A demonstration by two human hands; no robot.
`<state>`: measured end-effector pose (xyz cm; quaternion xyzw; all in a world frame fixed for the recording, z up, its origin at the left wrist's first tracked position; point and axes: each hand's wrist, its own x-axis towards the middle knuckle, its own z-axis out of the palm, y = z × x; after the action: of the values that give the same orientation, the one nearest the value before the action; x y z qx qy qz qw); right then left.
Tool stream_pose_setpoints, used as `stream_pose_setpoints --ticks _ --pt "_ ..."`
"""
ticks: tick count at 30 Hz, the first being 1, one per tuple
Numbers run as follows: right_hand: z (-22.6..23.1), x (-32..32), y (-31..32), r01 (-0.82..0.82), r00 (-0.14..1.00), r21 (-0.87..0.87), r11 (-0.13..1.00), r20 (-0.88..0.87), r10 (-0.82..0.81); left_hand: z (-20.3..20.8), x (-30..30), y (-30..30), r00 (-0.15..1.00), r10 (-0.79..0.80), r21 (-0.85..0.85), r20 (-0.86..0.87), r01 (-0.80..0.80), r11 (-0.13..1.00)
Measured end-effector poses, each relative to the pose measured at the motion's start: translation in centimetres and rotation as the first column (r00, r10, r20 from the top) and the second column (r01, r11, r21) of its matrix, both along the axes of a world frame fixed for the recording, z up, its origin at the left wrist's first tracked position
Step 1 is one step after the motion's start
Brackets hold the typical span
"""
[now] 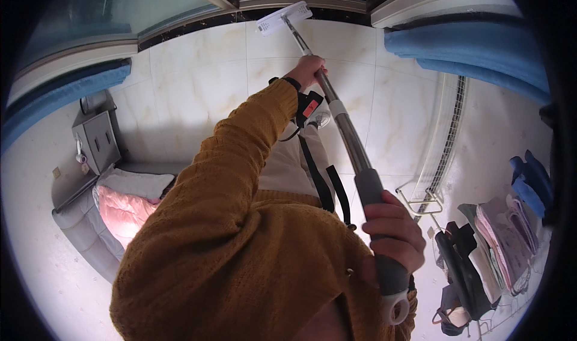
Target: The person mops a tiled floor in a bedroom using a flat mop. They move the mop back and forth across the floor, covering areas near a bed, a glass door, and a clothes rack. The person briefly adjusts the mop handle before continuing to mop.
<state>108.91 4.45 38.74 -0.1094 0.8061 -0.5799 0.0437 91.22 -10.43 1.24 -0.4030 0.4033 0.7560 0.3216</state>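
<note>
A flat mop runs diagonally away from my body, its metal pole ending in a grey grip with a white hanging loop. My left hand, its arm stretched forward, is closed round the pole's far part. Lower down, my right hand wraps the grey grip close to my body. The white rectangular mop head is tilted on the pole's far end, by the dark strip at the doorway's foot. Whatever pad is under it is hidden.
Pale marbled floor tiles stretch to a glass sliding door. Blue curtains hang on both sides. A grey sofa with a pink quilt stands left. At right is a rack of hanging clothes.
</note>
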Motion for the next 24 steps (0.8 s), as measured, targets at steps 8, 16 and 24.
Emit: stream_pose_setpoints --ticks 8,16,24 --pt "7.6 2.2 0.7 0.122 0.988 0.242 0.963 0.065 -0.142 1.9 8.2 6.3 0.998 -0.066 0.098 -0.014 0.067 0.993" --pt "11.2 5.8 3.2 0.353 0.935 0.238 0.905 -0.054 -0.351 9.4 11.3 10.0 0.963 -0.165 0.098 0.213 0.147 0.984" --pt "6.4 1.5 1.5 0.014 0.991 -0.096 0.995 0.131 -0.001 7.4 7.4 -2.6 0.972 0.231 0.204 -0.029 -0.221 0.954"
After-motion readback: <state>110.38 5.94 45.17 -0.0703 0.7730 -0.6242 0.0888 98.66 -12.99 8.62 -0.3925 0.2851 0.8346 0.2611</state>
